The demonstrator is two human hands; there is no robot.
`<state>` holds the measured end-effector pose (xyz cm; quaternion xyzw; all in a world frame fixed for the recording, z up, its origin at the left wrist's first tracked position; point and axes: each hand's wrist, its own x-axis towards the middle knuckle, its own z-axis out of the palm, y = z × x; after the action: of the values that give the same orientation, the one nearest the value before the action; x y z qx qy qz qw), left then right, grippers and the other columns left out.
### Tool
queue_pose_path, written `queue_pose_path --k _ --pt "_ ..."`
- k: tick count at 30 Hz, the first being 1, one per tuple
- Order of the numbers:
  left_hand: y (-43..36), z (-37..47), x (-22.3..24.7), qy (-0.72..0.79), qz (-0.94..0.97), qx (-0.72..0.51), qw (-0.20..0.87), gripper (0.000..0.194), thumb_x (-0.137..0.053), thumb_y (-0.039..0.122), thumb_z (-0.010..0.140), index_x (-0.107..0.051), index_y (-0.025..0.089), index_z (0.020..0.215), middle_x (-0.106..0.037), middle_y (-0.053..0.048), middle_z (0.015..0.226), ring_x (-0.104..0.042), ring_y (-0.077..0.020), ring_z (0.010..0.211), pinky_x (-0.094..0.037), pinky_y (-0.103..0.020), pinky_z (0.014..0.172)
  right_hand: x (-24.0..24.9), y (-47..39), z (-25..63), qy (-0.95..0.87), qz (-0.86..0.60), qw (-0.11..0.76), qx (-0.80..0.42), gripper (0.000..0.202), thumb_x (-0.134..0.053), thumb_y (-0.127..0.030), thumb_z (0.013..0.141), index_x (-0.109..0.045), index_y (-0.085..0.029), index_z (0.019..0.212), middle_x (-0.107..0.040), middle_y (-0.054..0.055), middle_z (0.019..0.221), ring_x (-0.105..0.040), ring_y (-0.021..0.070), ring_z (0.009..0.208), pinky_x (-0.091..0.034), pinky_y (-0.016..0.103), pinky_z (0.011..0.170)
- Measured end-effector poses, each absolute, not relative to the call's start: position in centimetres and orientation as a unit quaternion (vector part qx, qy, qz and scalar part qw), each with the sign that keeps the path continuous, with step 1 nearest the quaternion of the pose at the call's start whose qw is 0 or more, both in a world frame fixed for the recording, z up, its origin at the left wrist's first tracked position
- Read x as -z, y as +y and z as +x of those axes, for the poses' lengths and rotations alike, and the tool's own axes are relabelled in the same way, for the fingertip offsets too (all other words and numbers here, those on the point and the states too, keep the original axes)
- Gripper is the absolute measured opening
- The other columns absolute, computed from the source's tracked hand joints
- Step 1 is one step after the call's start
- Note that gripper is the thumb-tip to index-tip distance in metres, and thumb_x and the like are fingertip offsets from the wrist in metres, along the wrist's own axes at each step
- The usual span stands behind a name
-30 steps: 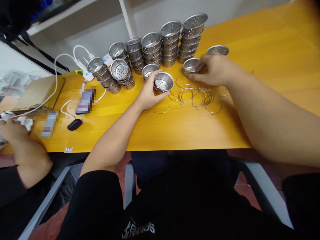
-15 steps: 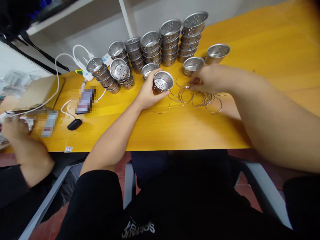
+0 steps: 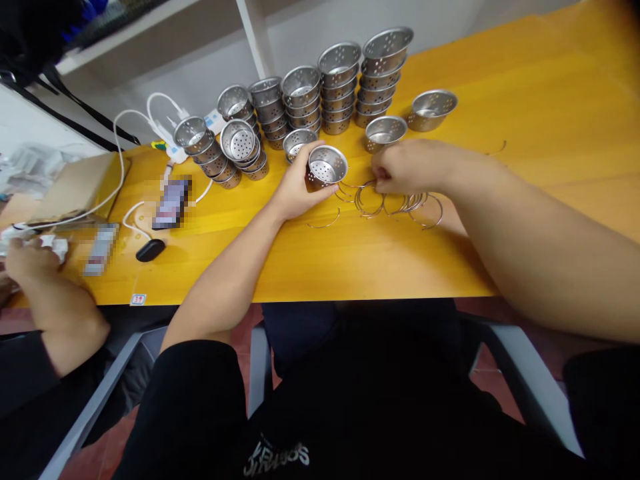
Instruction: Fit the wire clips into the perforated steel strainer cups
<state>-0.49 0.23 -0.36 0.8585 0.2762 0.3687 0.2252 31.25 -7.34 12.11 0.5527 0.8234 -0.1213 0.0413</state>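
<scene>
My left hand (image 3: pixel 295 185) is wrapped round a perforated metal cup (image 3: pixel 327 167), tilted so that its holed bottom shows. To its right, my right hand (image 3: pixel 400 167) has its fingers pinched together at the back of a loose pile of thin wire rings (image 3: pixel 371 202); they close on a wire ring, though the fingertips are partly hidden. A single bent wire (image 3: pixel 327 224) lies in front of the held cup. Just behind my right hand stand one perforated cup (image 3: pixel 384 137) and, farther right, another cup (image 3: pixel 431 115).
Stacks of perforated cups (image 3: pixel 340 87) line the back of the yellow table (image 3: pixel 320 273). Left of them are a phone (image 3: pixel 171 203), a black oval object (image 3: pixel 151 250) and white cables. Another person's hand (image 3: pixel 33 257) is at the far left. A thin wire (image 3: pixel 500 148) lies beyond my right forearm.
My right hand has shifted slightly left and down over the wire rings, uncovering more of the cups behind it. My left hand holds its cup in nearly the same place.
</scene>
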Motion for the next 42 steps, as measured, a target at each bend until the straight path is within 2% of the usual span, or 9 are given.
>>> queue_pose_path --k 8,14,18,21,24,26,31,35,42 --pt "0.2 -0.4 0.5 0.27 0.857 -0.369 0.237 0.114 -0.091 0.086 0.1 -0.041 0.029 0.185 -0.06 -0.021 0.187 -0.065 -0.0446 0.177 -0.051 -0.066 0.155 -12.3 -6.3 33.7 0.872 0.477 -0.022 0.104 0.029 -0.088 -0.011 0.1 -0.063 -0.024 0.091 -0.07 0.003 0.088 -0.052 0.0186 0.074 -0.041 0.039 0.078" --pt "-0.3 0.1 0.3 0.243 0.851 -0.372 0.28 0.118 -0.085 0.098 0.098 -0.045 0.028 0.184 -0.068 -0.018 0.175 -0.073 -0.043 0.168 -0.056 -0.07 0.149 -12.2 -6.4 34.3 0.877 0.426 -0.186 0.119 0.018 -0.074 -0.015 0.102 -0.059 -0.025 0.1 -0.071 0.007 0.095 -0.06 0.0215 0.081 -0.048 0.039 0.086" --pt "-2.5 0.2 -2.1 0.242 0.873 -0.314 0.284 0.121 -0.098 0.096 0.088 -0.059 0.027 0.179 -0.058 -0.024 0.194 -0.06 -0.0485 0.184 -0.05 -0.074 0.154 -11.6 -6.6 33.5 0.874 0.42 -0.224 0.104 0.017 -0.071 -0.017 0.101 -0.057 -0.027 0.098 -0.074 0.01 0.096 -0.062 0.0253 0.082 -0.05 0.043 0.088" --pt "-4.2 0.7 -3.5 0.225 0.858 -0.304 0.348 0.119 -0.101 0.096 0.085 -0.067 0.024 0.173 -0.067 -0.025 0.186 -0.069 -0.0459 0.176 -0.059 -0.07 0.149 -11.2 -6.7 33.2 0.868 0.415 -0.25 0.113 0.019 -0.071 -0.017 0.1 -0.056 -0.028 0.098 -0.074 0.008 0.096 -0.064 0.0266 0.083 -0.053 0.044 0.088" --pt "-5.1 1.1 -4.0 0.23 0.832 -0.309 0.399 0.117 -0.102 0.098 0.083 -0.071 0.02 0.165 -0.081 -0.022 0.165 -0.085 -0.0405 0.153 -0.07 -0.061 0.136 -10.6 -6.8 32.9 0.851 0.415 -0.285 0.152 0.019 -0.074 -0.024 0.1 -0.056 -0.03 0.099 -0.072 0.006 0.095 -0.065 0.0279 0.085 -0.058 0.045 0.088" --pt "-5.1 1.3 -3.8 0.238 0.823 -0.317 0.407 0.117 -0.103 0.099 0.08 -0.072 0.019 0.16 -0.084 -0.02 0.158 -0.088 -0.0378 0.146 -0.073 -0.057 0.131 -10.2 -6.9 32.4 0.833 0.415 -0.315 0.185 0.021 -0.077 -0.032 0.1 -0.057 -0.031 0.099 -0.07 0.006 0.093 -0.065 0.0289 0.084 -0.059 0.047 0.085" --pt "-3.5 1.3 -2.5 0.217 0.82 -0.356 0.391 0.119 -0.101 0.103 0.08 -0.068 0.023 0.161 -0.084 -0.017 0.157 -0.088 -0.0374 0.147 -0.072 -0.061 0.131 -10.3 -7.9 30.4 0.709 0.438 -0.397 0.384 0.035 -0.088 -0.045 0.101 -0.056 -0.032 0.106 -0.083 0.01 0.107 -0.078 0.0302 0.093 -0.069 0.052 0.096" --pt "-2.4 1.4 -1.4 0.219 0.824 -0.37 0.368 0.121 -0.092 0.112 0.08 -0.064 0.028 0.164 -0.082 -0.014 0.155 -0.088 -0.0376 0.145 -0.072 -0.066 0.129 -10.5 -8.3 29.0 0.62 0.445 -0.438 0.475 0.043 -0.098 -0.047 0.099 -0.06 -0.034 0.117 -0.086 0.008 0.106 -0.082 0.0318 0.104 -0.067 0.056 0.109" --pt "-2.1 1.2 -0.9 0.226 0.848 -0.366 0.31 0.122 -0.084 0.114 0.085 -0.059 0.029 0.169 -0.08 -0.014 0.156 -0.085 -0.0399 0.15 -0.068 -0.07 0.135 -9.1 -7.4 28.5 0.556 0.414 -0.444 0.567 0.032 -0.103 -0.037 0.101 -0.074 -0.03 0.113 -0.085 0.005 0.104 -0.081 0.0284 0.093 -0.072 0.052 0.102"
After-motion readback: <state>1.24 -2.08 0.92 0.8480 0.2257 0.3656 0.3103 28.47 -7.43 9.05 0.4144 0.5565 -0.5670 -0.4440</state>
